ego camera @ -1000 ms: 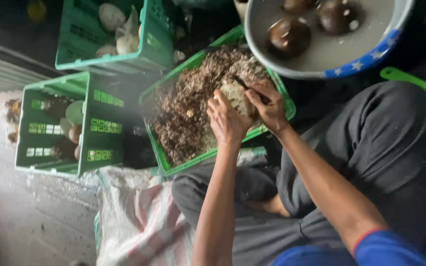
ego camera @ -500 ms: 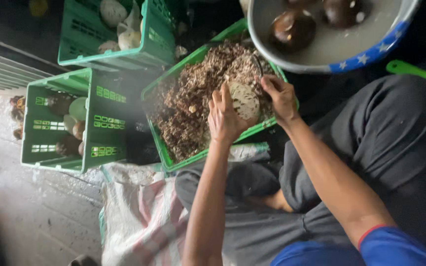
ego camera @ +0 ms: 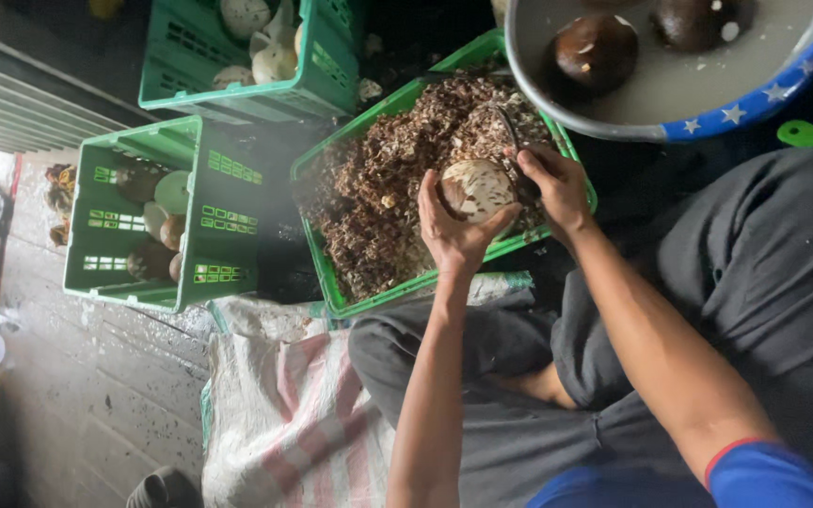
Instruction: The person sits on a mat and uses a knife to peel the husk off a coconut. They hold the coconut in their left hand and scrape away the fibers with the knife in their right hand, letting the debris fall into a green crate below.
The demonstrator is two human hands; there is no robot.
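Three green plastic crates in view. The nearest crate point(ego camera: 324, 273) is heaped with brown shavings point(ego camera: 378, 198), and both hands are working right over its near edge. The left hand point(ego camera: 456, 230) is cupped half-closed under a single partly peeled coconut point(ego camera: 478, 188), fingers wrapped up its left side, so the pale nut sits in the palm and just above it. The right hand point(ego camera: 557, 188) is closed around a dark-handled curved blade point(ego camera: 512, 141), touching the coconut's right side. A second crate point(ego camera: 214, 221) off to the left holds several brown nuts; I can't count them exactly. A third crate point(ego camera: 317, 80) at the top holds pale peeled pieces. Top right, one metal basin point(ego camera: 736, 113) with a blue starred rim holds two dark coconuts point(ego camera: 595, 52) in cloudy water. A striped sack point(ego camera: 284, 423) lies below the crates.
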